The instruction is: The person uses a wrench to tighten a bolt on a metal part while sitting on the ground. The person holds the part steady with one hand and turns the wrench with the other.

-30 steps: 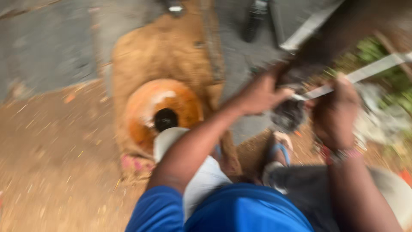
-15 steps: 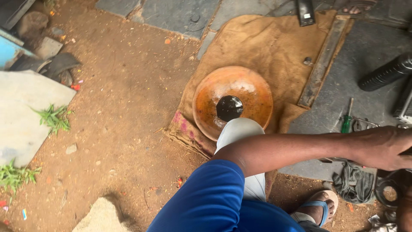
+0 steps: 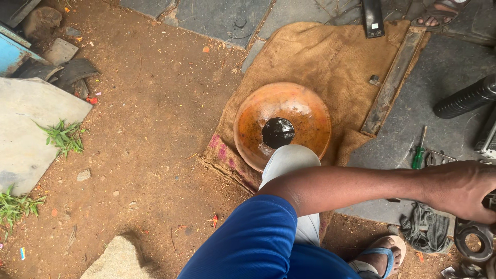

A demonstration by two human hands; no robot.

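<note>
Camera shifted; left hand (image 3: 462, 188) outstretched, gripping metal part (image 3: 473, 242).

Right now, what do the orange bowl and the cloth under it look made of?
Orange bowl: probably plastic or enamelled metal, glossy; it shows bright sheen patches and brown staining, with dark liquid pooled in the bottom. Cloth: coarse burlap-like sacking, matte tan, with a visible weave and a frayed, pink-marked edge.

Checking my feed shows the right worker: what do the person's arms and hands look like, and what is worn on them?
One arm shows, bare below a short bright blue sleeve. Its hand is bare: no glove, watch or ring visible. Which arm it is cannot be told; the other is out of view.
</note>
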